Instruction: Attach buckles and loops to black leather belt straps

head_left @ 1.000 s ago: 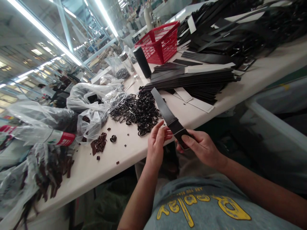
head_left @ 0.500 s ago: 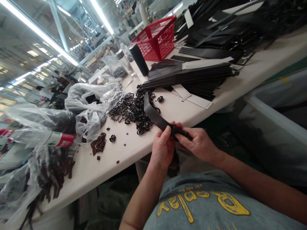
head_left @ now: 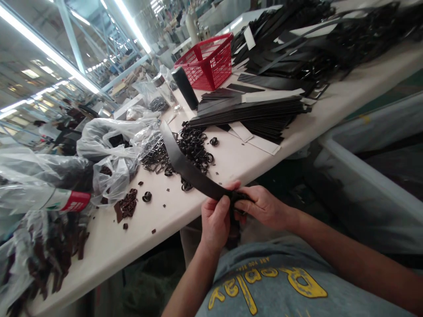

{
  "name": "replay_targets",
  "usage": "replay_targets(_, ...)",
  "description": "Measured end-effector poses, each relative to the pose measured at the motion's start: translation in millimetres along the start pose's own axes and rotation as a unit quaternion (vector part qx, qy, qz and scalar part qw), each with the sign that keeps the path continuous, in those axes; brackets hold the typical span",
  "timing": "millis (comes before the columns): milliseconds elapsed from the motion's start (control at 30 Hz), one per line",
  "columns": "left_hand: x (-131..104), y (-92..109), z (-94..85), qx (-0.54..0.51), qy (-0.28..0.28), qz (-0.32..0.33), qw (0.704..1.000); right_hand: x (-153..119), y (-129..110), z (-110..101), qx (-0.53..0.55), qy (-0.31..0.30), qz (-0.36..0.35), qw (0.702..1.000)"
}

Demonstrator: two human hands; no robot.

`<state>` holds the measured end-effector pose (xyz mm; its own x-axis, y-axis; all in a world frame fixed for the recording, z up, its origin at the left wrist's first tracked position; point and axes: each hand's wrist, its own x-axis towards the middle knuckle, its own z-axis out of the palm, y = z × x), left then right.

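Over the pale workbench [head_left: 185,215], a black strap [head_left: 194,177] points toward ten o'clock from the left hand [head_left: 215,216] and right hand [head_left: 266,206], both gripping its near end, apparently adjusting it, which calls for steady pinching.

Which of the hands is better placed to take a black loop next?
Probably the left: the left hand is nearer the black loops than the right hand, though both hold the black strap.
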<state>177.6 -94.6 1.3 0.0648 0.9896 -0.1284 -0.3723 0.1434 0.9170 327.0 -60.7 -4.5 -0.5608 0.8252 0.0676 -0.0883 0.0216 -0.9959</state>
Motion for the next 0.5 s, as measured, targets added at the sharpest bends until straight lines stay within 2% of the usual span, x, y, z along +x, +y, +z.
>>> replay_targets(133,-12,-4,-4.9,0.013,-0.015,0.024,1.0,-4,-2,5,0.019,0.001,-0.016,1.0)
replay_targets(267,-20,-5,-8.7,0.041,0.013,0.048,0.998,-7,-8,10,-0.012,-0.007,-0.029,0.999)
replay_targets(367,-22,-1,-7.4,0.068,0.037,0.088,0.993,-10,-13,12,-0.103,0.013,-0.074,0.992)
replay_targets(500,-21,0,3.9,0.097,0.078,0.142,0.982,-11,-24,1,-0.227,0.053,-0.17,0.958)
